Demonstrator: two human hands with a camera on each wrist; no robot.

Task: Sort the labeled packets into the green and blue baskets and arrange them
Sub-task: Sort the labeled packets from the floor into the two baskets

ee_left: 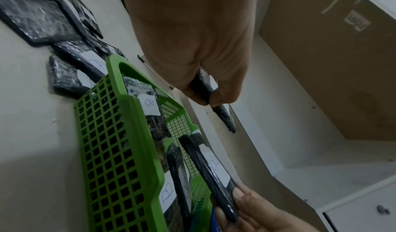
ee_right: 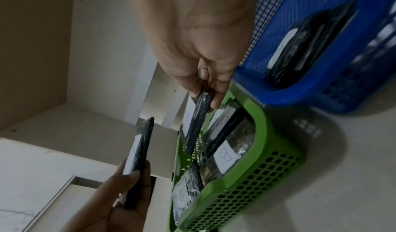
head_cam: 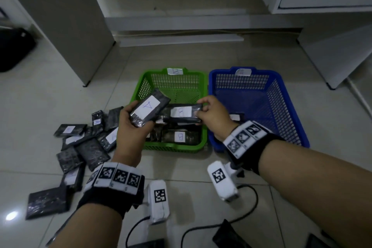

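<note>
The left hand (head_cam: 132, 125) is gripping an A packet (head_cam: 150, 109) above the green basket (head_cam: 177, 148), while the right hand (head_cam: 214, 118) is pinching a B packet (head_cam: 182, 113) over it, beside the blue basket (head_cam: 289, 127).

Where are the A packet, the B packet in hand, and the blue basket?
A packet (head_cam: 148, 105): head view, on its white label, left hand holding it.
B packet (head_cam: 180, 111): head view, on its white label, right hand pinching its end.
Blue basket (head_cam: 285, 94): head view, right wall.
</note>
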